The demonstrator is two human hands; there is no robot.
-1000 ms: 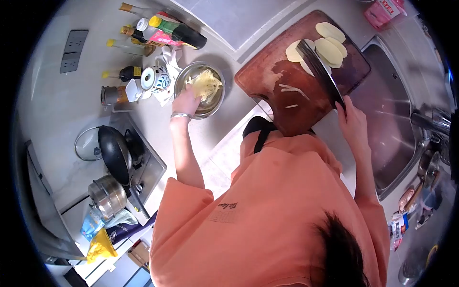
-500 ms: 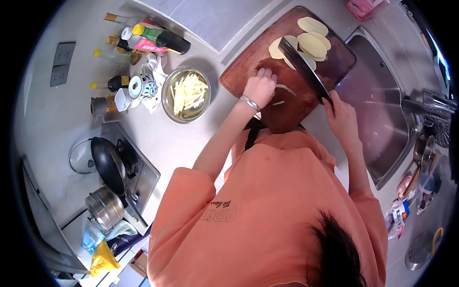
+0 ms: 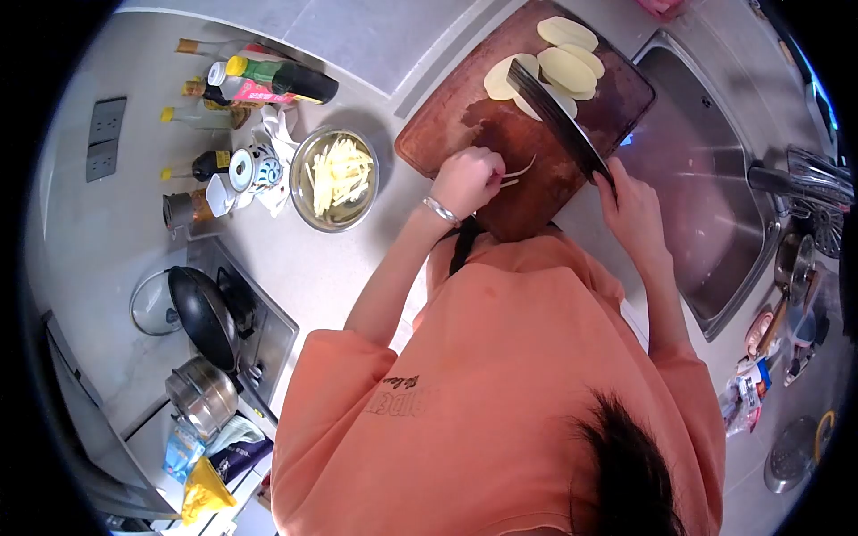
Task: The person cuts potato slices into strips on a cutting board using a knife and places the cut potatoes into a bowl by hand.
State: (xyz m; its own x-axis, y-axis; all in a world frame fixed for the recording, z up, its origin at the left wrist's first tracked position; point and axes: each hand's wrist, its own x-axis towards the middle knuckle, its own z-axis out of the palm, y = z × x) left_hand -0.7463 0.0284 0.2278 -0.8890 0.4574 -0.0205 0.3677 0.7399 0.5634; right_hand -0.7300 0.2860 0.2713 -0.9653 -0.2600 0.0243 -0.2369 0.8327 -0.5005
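Note:
My right hand point(image 3: 633, 207) is wrapped round the handle of a kitchen knife point(image 3: 560, 123), whose dark blade slants over the wooden cutting board point(image 3: 447, 116). Under and beside the blade tip lie several pale potato slices point(image 3: 569, 70). My left hand point(image 3: 470, 181), with a bracelet at the wrist, is closed low over the near left part of the board. Thin potato strips point(image 3: 523, 170) stick out at its fingertips. To the left, a clear bowl point(image 3: 344, 217) holds a heap of cut potato strips point(image 3: 340, 174) in liquid.
A steel sink point(image 3: 697, 188) adjoins the board on the right. Sauce bottles point(image 3: 290, 79) and a patterned pot point(image 3: 257, 168) stand behind the bowl. At left are a wok point(image 3: 201, 313) on the stove and a steel pot point(image 3: 202, 393). Utensils point(image 3: 818, 183) line the far right.
My left hand has drawn back toward my body and closed at the loose potato strips, which have shifted. The knife stays in my right hand above the slices. The whole view has shifted slightly.

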